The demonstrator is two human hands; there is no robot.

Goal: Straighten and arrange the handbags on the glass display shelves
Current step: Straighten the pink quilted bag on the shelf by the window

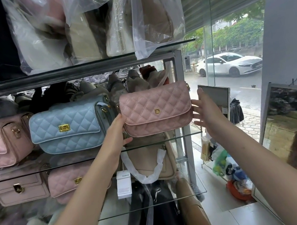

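Glass shelf (187,135) by the window: pink quilted bag (156,109) was at its right end, beside the blue bag (67,126); left grip (119,131) clasped the bag's left end, right grip (205,110) spread, fingertips touching its right side.

Of the person only two forearms show, long and slender: the left forearm (88,181) and the right forearm (258,152). Both are bare to the frame edge. The left hand (119,130) and right hand (205,111) are bare too.
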